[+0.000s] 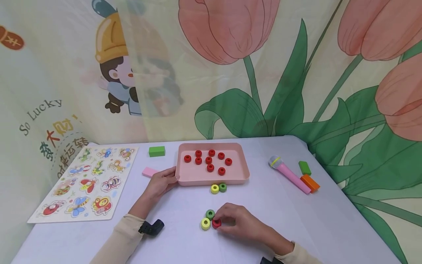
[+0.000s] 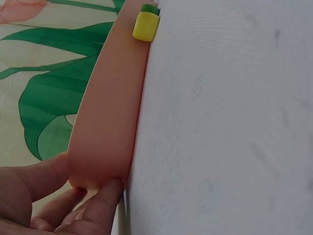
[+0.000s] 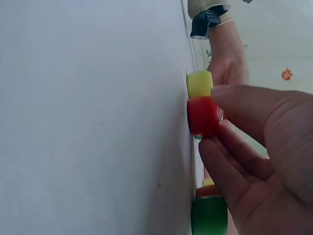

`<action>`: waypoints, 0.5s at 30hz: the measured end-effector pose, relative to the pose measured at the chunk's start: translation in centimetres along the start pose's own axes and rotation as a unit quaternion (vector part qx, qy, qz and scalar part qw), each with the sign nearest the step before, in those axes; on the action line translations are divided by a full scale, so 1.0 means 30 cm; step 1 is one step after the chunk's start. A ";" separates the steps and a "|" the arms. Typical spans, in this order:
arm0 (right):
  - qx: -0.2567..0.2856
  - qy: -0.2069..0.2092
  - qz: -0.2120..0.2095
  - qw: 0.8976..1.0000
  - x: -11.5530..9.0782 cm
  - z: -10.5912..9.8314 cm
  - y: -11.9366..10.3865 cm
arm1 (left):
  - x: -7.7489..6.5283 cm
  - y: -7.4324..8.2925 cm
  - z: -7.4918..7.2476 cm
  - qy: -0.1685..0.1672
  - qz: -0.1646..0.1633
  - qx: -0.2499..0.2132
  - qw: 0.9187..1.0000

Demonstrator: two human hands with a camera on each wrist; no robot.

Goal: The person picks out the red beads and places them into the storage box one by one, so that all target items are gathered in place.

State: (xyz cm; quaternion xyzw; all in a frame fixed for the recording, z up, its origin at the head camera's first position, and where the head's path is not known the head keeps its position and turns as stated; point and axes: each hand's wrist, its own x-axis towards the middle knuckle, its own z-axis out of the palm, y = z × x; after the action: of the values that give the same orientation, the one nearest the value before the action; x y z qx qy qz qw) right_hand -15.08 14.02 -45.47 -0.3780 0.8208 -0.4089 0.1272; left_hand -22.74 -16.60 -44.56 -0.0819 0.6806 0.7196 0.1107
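Observation:
My right hand (image 1: 242,223) pinches a red bead (image 3: 203,116) between thumb and fingers, down at the white tabletop. Right beside it sit a yellow bead (image 1: 205,224) and a green bead (image 1: 210,214), forming a small cluster. A pink tray (image 1: 211,182) with several red beads (image 1: 208,160) spread inside stands farther back. My left hand (image 1: 162,182) grips the tray's near left corner, thumb up at the rim and fingers low against the wall. Against the tray's front side lie another yellow bead (image 1: 215,189) and green bead (image 1: 222,187).
On the left lies a board of insect pictures (image 1: 87,183). A green block (image 1: 156,151) and a pink block (image 1: 150,172) are left of the tray. To the right are a pink toy microphone (image 1: 291,176), an orange block (image 1: 310,183) and another green block (image 1: 304,168).

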 end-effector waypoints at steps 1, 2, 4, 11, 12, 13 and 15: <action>-0.009 0.004 -0.006 1.000 0.000 0.003 0.003 | 0.000 0.001 0.000 0.000 0.000 0.001 1.000; -0.017 0.007 -0.011 1.000 0.001 0.005 0.004 | -0.001 0.000 -0.002 -0.002 0.001 0.001 1.000; -0.028 0.010 -0.016 0.999 0.001 0.009 0.006 | -0.003 0.001 -0.001 -0.001 0.001 -0.001 1.000; -0.008 0.010 0.017 1.000 0.015 -0.017 -0.011 | -0.002 0.000 -0.001 -0.004 0.002 -0.006 1.000; -0.002 0.012 0.027 1.000 0.020 -0.030 -0.014 | -0.002 0.000 -0.002 -0.006 0.003 -0.005 1.000; 0.006 0.014 0.035 0.999 0.029 -0.044 -0.017 | -0.001 -0.001 -0.002 -0.005 0.003 -0.005 1.000; 0.016 0.017 0.050 0.998 0.051 -0.079 -0.018 | 0.000 -0.002 -0.002 -0.001 0.003 -0.004 1.000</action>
State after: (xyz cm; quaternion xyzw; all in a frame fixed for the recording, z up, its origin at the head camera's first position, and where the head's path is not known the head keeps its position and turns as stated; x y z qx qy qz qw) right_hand -17.07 14.07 -43.39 -0.3277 0.8338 -0.4218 0.1397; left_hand -22.74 -16.67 -44.61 -0.0797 0.6780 0.7226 0.1089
